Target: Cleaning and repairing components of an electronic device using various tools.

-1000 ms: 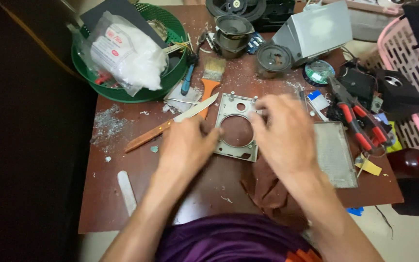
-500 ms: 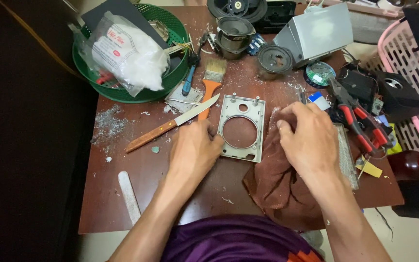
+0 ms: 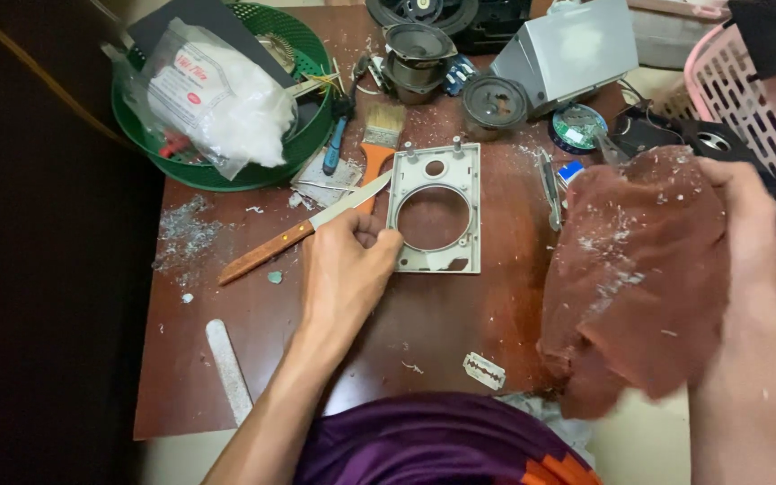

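The left hand (image 3: 348, 269) rests on the brown table (image 3: 253, 359), its fingers loosely curled and its thumb and fingertips touching the left edge of the grey plastic frame (image 3: 436, 211); it steadies the frame rather than pinching it. The frame lies flat near the middle of the table, a large round hole at its centre and a small one above it.

The right hand (image 3: 747, 233) is raised at the right, fingers closed on the upper edge of a reddish-brown cloth (image 3: 639, 278). The cloth hangs down from the hand, flecked with pale chips, clear of the frame.

Just left of the frame lies a knife (image 3: 303, 231) with a wooden handle, its blade tip pointing toward the frame's upper corner. A paintbrush (image 3: 381, 135) lies just above. A razor blade (image 3: 484, 369) sits near the table's front edge, below the frame. A green basket (image 3: 312, 135) holding a white plastic bag (image 3: 217, 103) stands at the far left; a pink basket (image 3: 765, 117) stands at the right edge. Small speakers (image 3: 494, 103) sit behind the frame.
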